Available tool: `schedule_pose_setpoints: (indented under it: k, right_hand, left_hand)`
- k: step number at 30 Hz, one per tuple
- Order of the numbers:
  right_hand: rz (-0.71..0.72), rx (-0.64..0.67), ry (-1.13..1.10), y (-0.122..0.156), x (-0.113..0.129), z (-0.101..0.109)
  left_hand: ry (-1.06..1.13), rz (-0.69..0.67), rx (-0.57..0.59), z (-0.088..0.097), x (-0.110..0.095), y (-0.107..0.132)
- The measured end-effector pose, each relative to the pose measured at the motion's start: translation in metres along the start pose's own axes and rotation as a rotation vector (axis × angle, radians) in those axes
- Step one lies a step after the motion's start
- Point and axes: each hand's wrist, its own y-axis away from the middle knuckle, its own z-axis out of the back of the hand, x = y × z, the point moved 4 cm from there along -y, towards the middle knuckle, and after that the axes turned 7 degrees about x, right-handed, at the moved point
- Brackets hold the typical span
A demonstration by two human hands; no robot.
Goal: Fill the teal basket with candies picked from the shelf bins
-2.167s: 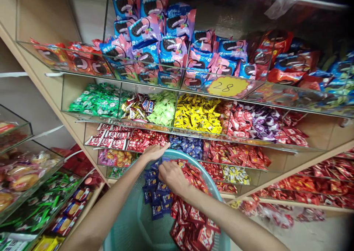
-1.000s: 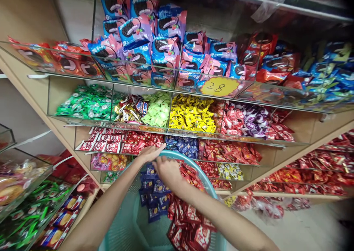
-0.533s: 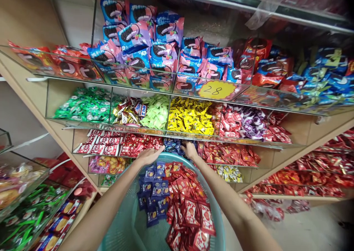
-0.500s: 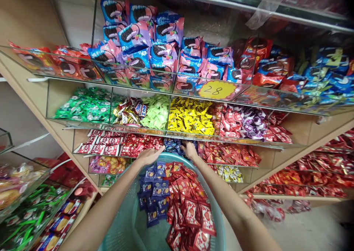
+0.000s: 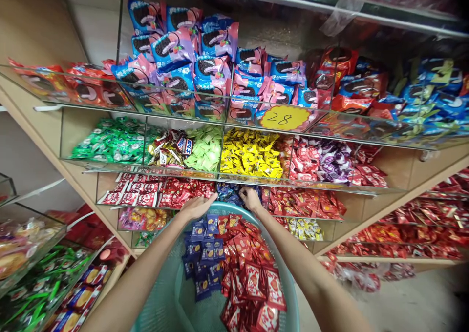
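A green plastic basket (image 5: 291, 283) stands below the shelves, with dark blue snack packets (image 5: 205, 254) on its left side and red packets (image 5: 252, 278) on its right. My left hand (image 5: 198, 207) lies over the basket's far left rim, fingers stretched toward the shelf, with nothing visible in it. On the shelf just beyond the rim, my right hand (image 5: 251, 198) has its fingers curled at a compartment of dark blue packets (image 5: 230, 193). Whatever those fingers grip is hidden.
Red packets (image 5: 300, 202) fill the compartment to the right, and red-and-white packets (image 5: 132, 190) lie at left. A glass shelf of yellow-wrapped candies (image 5: 251, 154) hangs right above my hands. Higher up are blue-and-pink cookie packs (image 5: 176, 49) and a yellow price tag (image 5: 285, 117).
The view has shifted very slightly. Both hands stay at nearly the same spots, and the right fingers have curled a little more. The basket's contents look unchanged.
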Motion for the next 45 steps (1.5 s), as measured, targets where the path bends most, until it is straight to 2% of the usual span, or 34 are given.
schedule_pose_setpoints:
  k: [3, 7, 13, 22, 35, 39, 45]
  right_hand:
    - [0.076, -0.001, -0.016, 0.001, 0.006, 0.002]
    - [0.181, 0.063, -0.022, 0.003, 0.015, 0.002]
    - [0.265, 0.131, -0.018, 0.001, 0.012, 0.0]
    - [0.253, 0.139, -0.021, -0.004, 0.003, -0.009]
    - [0.281, 0.126, -0.049, 0.0, 0.008, -0.006]
    - [0.25, 0.077, -0.126, -0.001, 0.01, 0.0]
    - [0.179, -0.069, -0.304, 0.006, 0.01, 0.024]
  left_hand:
    - [-0.003, -0.007, -0.01, 0.0, 0.0, 0.001]
    - [-0.011, -0.023, -0.031, 0.001, 0.0, 0.001]
    - [0.0, -0.009, -0.028, 0.001, -0.001, 0.001]
    - [0.023, -0.001, -0.037, 0.002, -0.001, 0.004]
    - [-0.004, -0.013, -0.011, 0.004, -0.005, 0.006]
    - [-0.011, -0.012, -0.004, 0.004, -0.004, 0.007]
    - [-0.008, 0.001, -0.012, 0.003, -0.002, 0.004]
